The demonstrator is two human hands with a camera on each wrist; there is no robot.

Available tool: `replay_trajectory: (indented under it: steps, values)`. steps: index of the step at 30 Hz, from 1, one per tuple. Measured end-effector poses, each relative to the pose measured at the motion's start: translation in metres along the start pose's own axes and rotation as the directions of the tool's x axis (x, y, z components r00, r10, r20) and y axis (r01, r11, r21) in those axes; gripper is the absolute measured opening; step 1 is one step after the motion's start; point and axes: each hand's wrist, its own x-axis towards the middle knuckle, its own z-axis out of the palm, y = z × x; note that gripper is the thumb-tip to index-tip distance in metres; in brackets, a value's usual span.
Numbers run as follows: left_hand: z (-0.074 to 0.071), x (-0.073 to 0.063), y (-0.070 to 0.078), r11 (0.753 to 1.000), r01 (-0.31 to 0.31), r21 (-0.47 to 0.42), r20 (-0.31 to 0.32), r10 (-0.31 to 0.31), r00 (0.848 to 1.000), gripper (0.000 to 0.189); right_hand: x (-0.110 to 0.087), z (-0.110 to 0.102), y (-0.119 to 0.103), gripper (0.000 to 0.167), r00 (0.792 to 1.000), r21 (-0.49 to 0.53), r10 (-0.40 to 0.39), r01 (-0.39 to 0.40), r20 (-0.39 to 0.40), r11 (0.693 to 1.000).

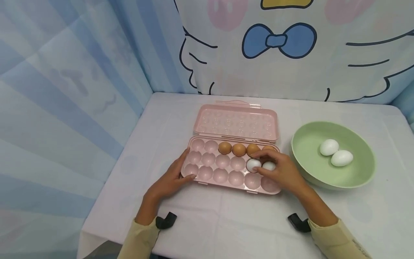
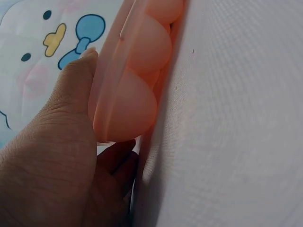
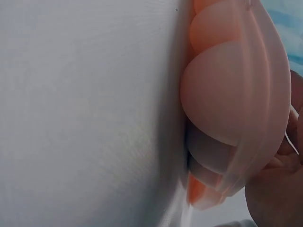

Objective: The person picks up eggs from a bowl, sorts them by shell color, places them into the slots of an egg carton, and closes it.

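Note:
A pink plastic egg tray [image 1: 221,175] lies on the table with its lid [image 1: 236,122] folded back. My left hand [image 1: 169,180] grips the tray's left end; in the left wrist view, the thumb [image 2: 75,80] lies along its side and fingers curl near the underside. Between thumb and fingertips, my right hand [image 1: 284,172] pinches a white egg [image 1: 253,165] at a middle-row cup. Another white egg [image 1: 268,166] sits to its right, partly under the hand. Several brown eggs [image 1: 239,149] fill back-row cups. From the right wrist, the tray's rounded cups [image 3: 215,92] hide that egg.
On the right, a green bowl [image 1: 310,169] holds two white eggs [image 1: 335,153], close to the tray's right end. A white cloth covers the table [image 1: 200,219]. Behind it hangs a printed curtain [image 1: 226,64], with blue striped fabric [image 1: 74,118] on the left.

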Motion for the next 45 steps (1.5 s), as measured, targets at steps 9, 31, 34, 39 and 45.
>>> replay_trajectory:
  steps: [9,31,34,39,45]
  values:
    - [0.002,0.001,-0.001,1.000,0.017,0.012,-0.009,-0.017,1.000,0.098,-0.002,-0.008,-0.013,0.042,1.000,-0.043,-0.018,0.018,-0.008,0.999]
    - [0.000,0.000,0.001,1.000,0.024,0.017,0.004,-0.025,1.000,0.096,-0.022,-0.117,-0.015,0.045,0.841,-0.223,0.313,-0.440,-0.441,0.870]
    - [-0.001,0.000,0.002,0.999,0.027,0.026,0.003,-0.027,1.000,0.096,-0.031,-0.127,-0.012,0.053,0.813,-0.251,0.386,-0.522,-0.436,0.815]
    - [-0.002,0.000,0.005,0.998,0.039,0.044,0.004,-0.039,0.999,0.096,-0.037,-0.143,-0.012,0.062,0.744,-0.274,0.474,-0.634,-0.470,0.723]
    - [-0.002,-0.001,0.005,0.998,0.045,0.039,0.000,-0.045,0.999,0.096,-0.038,-0.155,-0.009,0.071,0.724,-0.279,0.536,-0.674,-0.433,0.684]
